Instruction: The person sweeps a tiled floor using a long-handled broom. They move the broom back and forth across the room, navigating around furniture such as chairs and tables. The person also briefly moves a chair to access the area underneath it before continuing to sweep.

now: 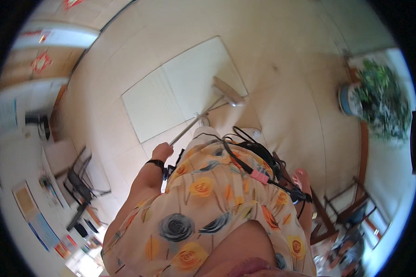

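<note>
My left hand (162,152) is closed around the metal handle of a mop (187,131). The handle slants forward past my shoe and forks into a block-shaped beige mop head (227,90). That head is over the edge of a pale rectangular floor panel (180,86); blur hides whether it touches the floor. At my other side, my right hand (301,177) hangs with loosely curled fingers and no visible object in it. Black wrist straps circle both wrists. A black cable (237,155) with a pink wrap runs across my floral clothing.
A leafy potted plant (381,100) stands by the right wall. Behind my right hand are a dark wooden chair frame (324,214) and a blurred seated person (346,249). To the left, a black chair (78,180) stands near a desk (55,162). Cabinets with red decorations (41,62) line the upper left.
</note>
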`<state>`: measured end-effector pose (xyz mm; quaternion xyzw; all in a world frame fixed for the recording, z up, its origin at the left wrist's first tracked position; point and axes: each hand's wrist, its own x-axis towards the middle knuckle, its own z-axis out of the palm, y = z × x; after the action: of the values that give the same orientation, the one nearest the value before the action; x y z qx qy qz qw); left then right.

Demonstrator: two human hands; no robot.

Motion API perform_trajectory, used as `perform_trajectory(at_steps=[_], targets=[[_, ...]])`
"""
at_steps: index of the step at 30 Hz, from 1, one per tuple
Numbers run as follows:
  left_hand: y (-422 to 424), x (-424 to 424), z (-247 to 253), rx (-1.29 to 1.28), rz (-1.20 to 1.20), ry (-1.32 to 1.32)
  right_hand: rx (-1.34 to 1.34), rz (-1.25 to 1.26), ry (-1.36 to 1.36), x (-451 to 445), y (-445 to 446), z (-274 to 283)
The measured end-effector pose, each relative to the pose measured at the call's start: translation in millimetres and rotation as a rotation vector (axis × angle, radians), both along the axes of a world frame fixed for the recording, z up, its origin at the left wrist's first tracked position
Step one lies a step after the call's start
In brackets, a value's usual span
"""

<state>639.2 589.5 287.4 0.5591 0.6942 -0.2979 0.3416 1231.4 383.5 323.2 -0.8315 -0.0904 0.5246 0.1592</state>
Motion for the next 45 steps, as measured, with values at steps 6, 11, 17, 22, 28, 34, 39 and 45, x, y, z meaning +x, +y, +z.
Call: perform_trajectory(at_steps=[6, 11, 17, 22, 28, 34, 39, 45], targets=[[-21.5, -56.5, 18.6, -0.010, 0.075, -0.104, 0.141, 0.115, -0.178, -47.2, 31.2, 46.4], [-30.5, -135.5, 10.3, -0.028, 0.117, -0.128, 0.316, 0.249, 0.030, -131.6, 63.5, 12.3], [-126.0, -115.9, 7.8, 0.037, 0.106, -0.136, 0.253, 0.041, 0.779, -56.5, -0.3, -18.3], [-244.0, -119.2, 9.3, 0.211, 0.342, -0.149, 0.255, 0.521, 0.119, -40.0, 7.7, -42.4], [-384.4, -79.1, 4.1, 0.321, 0.761, -0.048, 0.240, 0.774, -0.103, -80.0, 78.3, -25.3], [-534.9, -29.2, -33.1, 0.376, 1.129, -0.058, 0.243, 0.973, -0.126, -113.3, 43.2, -32.1], [-622.8, 11.4, -94.3, 0.417, 1.346, -0.039, 0.319, 1.292, -0.074, -124.2, 14.6, -25.2], [-777.5, 65.1, -123.6, 0.316, 1.616, 0.111, 0.305, 1.390, -0.245, -78.3, -49.2, -29.0]])
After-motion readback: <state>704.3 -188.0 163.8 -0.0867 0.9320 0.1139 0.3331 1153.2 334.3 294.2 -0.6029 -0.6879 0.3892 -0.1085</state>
